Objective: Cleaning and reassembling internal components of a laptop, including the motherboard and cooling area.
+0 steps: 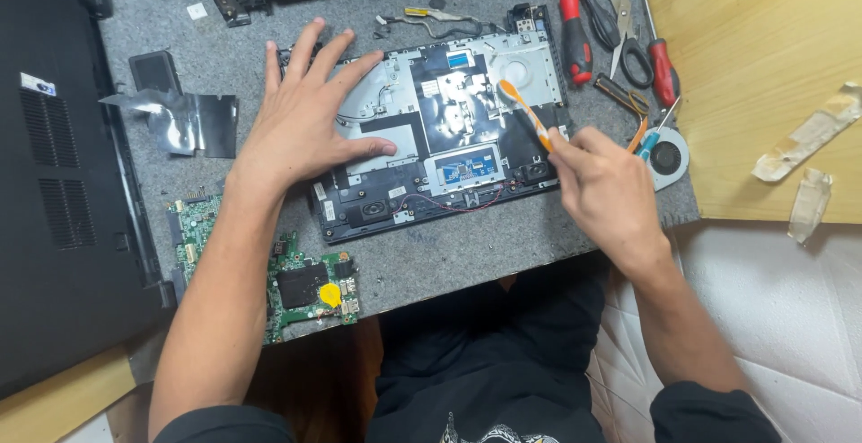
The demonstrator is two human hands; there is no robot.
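Two hands: left hand (301, 124) flat on laptop chassis (440, 129); right hand (606, 187) grasping orange brush (525, 111); screwdrivers (575, 30) beside.

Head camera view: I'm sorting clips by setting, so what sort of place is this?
Probably an electronics repair bench: an opened laptop chassis under both hands, a bare green circuit board beside it, and red-handled screwdrivers on the grey mat.

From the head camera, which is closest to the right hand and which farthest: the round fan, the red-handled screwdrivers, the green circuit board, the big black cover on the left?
Counting from the right hand, which holds an orange brush:
1. Round fan, just beside it to the right.
2. Red-handled screwdrivers, up at the table's far edge.
3. Green circuit board, across the table under the left forearm.
4. Big black cover, at the far left.
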